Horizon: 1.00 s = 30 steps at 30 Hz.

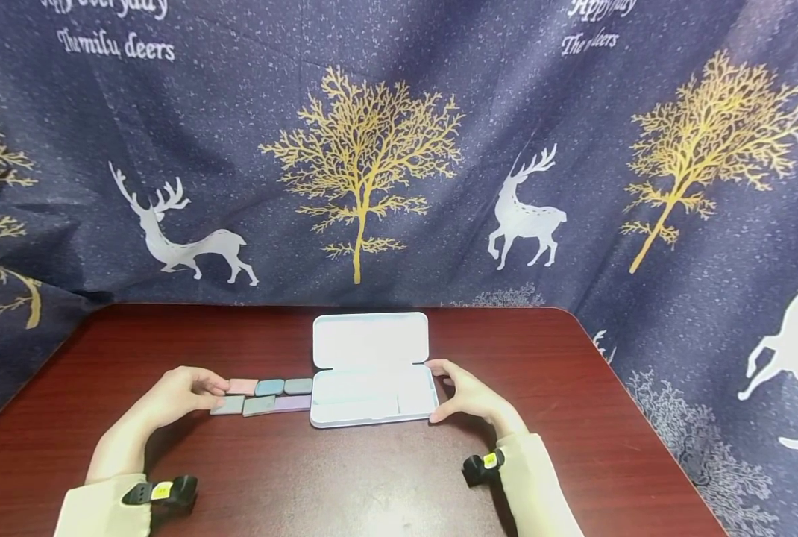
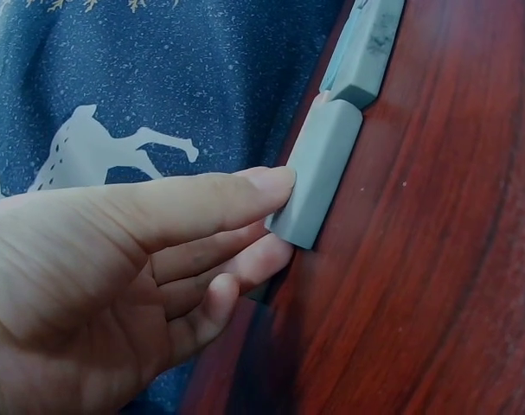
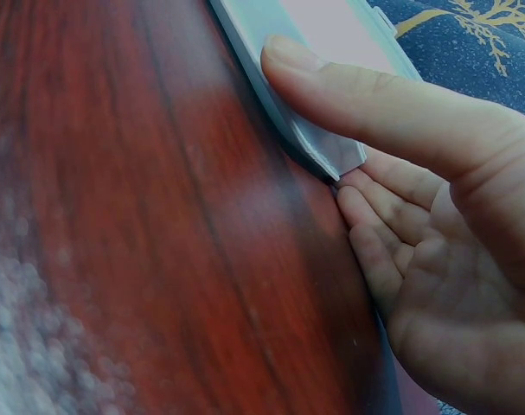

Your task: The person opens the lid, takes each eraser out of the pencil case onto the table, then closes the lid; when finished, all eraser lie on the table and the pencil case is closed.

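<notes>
A white pencil case (image 1: 354,412) lies on the table with its lid (image 1: 371,341) folded back. Two rows of small coloured blocks run out from its left side. At the left end of the rows, my left hand (image 1: 183,394) has its thumb on a grey block (image 2: 318,173) and its fingertips by a pink block (image 1: 242,386). A blue block (image 1: 269,387), a grey-green block (image 1: 259,406) and a purple block (image 1: 293,403) follow toward the case. My right hand (image 1: 469,395) holds the case's right end, thumb at the front corner and fingers at the back.
The reddish-brown wooden table (image 1: 271,477) carries everything. A dark blue curtain (image 1: 399,149) printed with trees and deer hangs behind it. Each wrist wears a black strap with a small camera, the left camera (image 1: 184,492) and the right camera (image 1: 474,470).
</notes>
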Available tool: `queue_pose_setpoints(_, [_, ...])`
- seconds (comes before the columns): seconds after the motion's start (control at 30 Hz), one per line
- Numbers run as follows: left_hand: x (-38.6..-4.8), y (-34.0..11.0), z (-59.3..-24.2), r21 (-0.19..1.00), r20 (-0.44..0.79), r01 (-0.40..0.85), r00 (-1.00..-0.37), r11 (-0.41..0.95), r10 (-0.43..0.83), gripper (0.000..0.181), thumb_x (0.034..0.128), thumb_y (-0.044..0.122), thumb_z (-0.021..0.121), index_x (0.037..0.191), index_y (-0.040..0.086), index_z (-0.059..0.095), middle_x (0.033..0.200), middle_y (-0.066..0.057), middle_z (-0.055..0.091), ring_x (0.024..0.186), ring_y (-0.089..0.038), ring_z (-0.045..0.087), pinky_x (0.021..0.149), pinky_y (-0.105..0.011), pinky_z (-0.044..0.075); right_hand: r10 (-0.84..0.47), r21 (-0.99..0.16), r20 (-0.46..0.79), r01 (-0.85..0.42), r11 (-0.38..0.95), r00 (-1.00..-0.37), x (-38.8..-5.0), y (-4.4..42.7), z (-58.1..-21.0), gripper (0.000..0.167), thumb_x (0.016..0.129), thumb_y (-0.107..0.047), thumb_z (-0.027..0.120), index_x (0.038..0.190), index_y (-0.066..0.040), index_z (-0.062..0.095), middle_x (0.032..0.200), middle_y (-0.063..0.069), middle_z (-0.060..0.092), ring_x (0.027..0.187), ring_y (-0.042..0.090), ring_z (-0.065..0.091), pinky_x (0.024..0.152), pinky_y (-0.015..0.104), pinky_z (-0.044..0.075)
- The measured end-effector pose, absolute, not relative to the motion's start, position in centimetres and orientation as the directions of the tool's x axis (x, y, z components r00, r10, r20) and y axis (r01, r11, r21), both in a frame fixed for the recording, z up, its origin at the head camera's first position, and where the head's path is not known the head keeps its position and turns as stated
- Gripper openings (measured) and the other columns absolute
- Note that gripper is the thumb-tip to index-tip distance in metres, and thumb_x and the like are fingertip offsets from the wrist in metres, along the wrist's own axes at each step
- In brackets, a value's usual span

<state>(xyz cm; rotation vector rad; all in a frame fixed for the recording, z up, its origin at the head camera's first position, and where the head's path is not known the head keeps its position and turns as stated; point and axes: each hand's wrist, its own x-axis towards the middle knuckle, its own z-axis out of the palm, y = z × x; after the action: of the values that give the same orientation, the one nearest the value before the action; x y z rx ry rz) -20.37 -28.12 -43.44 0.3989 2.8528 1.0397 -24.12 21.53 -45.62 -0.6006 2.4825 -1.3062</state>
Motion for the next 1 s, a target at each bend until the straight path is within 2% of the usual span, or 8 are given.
queue_pose_setpoints(0.63, [-20.3, -28.1, -43.5, 0.656, -0.004, 0.175, -0.972, 0.734, 0.235, 0.025, 0.0759, 0.012, 0.079, 0.097, 0.0, 0.071, 0.086, -0.005, 0.071, 0.075, -0.007, 0.062, 0.064, -0.023, 0.05, -0.479, -0.835, -0.042, -0.232, 0.498, -0.877, -24.3, 21.5, -45.8, 0.092, 0.057, -0.014, 0.09, 0.138, -0.002, 0.047, 0.139, 0.016, 0.053, 0.129, 0.035, 0.047, 0.111, 0.051, 0.033])
queue_pose_setpoints(0.87, [-20.5, -27.5, -43.5, 0.65, 0.027, 0.173, -0.978, 0.74, 0.205, 0.024, 0.0743, 0.01, 0.081, 0.094, 0.0, 0.071, 0.082, -0.005, 0.07, 0.073, -0.009, 0.061, 0.062, -0.023, 0.049, -0.486, -0.838, -0.042, -0.235, 0.493, -0.873, -24.3, 21.6, -45.7, 0.092, 0.058, -0.013, 0.09, 0.139, -0.002, 0.046, 0.139, 0.017, 0.053, 0.13, 0.036, 0.046, 0.111, 0.052, 0.033])
queue_pose_setpoints(1.0, [-20.7, -26.9, -43.4, 0.641, 0.049, 0.176, -0.981, 0.747, 0.189, 0.021, 0.0763, 0.011, 0.079, 0.093, 0.0, 0.071, 0.081, -0.005, 0.069, 0.074, -0.013, 0.061, 0.06, -0.025, 0.048, -0.483, -0.837, -0.042, -0.233, 0.495, -0.875, -24.2, 21.6, -45.7, 0.092, 0.059, -0.012, 0.089, 0.139, -0.001, 0.046, 0.14, 0.018, 0.052, 0.13, 0.037, 0.045, 0.112, 0.053, 0.032])
